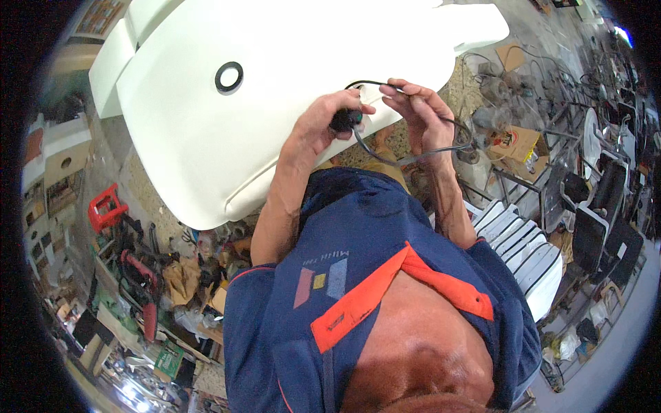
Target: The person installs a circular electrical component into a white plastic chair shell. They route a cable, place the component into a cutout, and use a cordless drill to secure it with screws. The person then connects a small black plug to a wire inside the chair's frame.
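In my left hand (pixel 330 118) is a small black device (pixel 345 120), its kind hidden by my fingers, with a dark cable running from it. My right hand (pixel 418 113) pinches that black cable (pixel 375 83) between thumb and fingers, a little to the right of the left hand. A loop of the cable hangs below and around my right wrist. Both hands are over the near edge of a large white moulded panel (pixel 179 131). A black ring (pixel 229 78) is set in or lies on the panel, left of my hands.
Stacked white slats (pixel 520 251) lie at my right, beside a metal frame and a cardboard box (pixel 516 144). Several black panels (pixel 599 220) stand at the far right. A red plastic stand (pixel 106 208) and cluttered tools are on the left. A green box (pixel 169 359) lies lower left.
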### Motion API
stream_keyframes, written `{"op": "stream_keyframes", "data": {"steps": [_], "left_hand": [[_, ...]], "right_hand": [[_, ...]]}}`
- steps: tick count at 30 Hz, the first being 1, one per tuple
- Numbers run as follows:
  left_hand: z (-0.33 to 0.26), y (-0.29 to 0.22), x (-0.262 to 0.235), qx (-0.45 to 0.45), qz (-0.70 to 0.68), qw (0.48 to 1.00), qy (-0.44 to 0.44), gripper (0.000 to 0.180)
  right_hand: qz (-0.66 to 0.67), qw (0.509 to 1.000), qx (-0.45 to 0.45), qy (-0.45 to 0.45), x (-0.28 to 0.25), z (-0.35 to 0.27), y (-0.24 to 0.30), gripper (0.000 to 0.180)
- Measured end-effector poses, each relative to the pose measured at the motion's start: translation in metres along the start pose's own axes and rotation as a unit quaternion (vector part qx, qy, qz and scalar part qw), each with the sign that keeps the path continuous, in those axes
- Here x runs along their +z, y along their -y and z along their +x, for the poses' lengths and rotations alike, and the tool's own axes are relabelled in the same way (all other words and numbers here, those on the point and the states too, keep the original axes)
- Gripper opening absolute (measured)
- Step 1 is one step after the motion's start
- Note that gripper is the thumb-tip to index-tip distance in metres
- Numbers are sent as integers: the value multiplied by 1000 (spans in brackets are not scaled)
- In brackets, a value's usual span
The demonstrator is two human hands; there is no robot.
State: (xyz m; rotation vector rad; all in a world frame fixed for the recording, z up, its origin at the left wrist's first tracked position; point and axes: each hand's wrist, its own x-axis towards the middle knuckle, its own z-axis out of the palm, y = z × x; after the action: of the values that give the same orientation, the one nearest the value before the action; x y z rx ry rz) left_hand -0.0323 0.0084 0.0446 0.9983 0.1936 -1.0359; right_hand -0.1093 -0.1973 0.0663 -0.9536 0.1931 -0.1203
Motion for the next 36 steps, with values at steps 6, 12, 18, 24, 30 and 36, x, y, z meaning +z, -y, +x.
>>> {"op": "stream_keyframes", "data": {"steps": [6,12,18,24,30,36], "left_hand": [[30,-19,-12,-57,-30,998,16,21],[29,-36,-6,7,213,972,-96,23],[-21,-39,-17,46,343,920,-182,24],[-101,-44,-29,154,73,973,-157,39],[-151,-32,-45,297,107,914,-255,50],[-160,-18,-38,256,252,819,-447,46]], "right_hand": [[-469,872,-76,122,17,-14,38,28],[-469,862,-92,166,10,-9,28,39],[-495,847,-159,115,-3,25,-56,44],[-634,740,-115,192,-8,42,-30,65],[-453,886,96,-25,-3,25,28,63],[-584,778,-127,192,9,12,-28,61]]}}
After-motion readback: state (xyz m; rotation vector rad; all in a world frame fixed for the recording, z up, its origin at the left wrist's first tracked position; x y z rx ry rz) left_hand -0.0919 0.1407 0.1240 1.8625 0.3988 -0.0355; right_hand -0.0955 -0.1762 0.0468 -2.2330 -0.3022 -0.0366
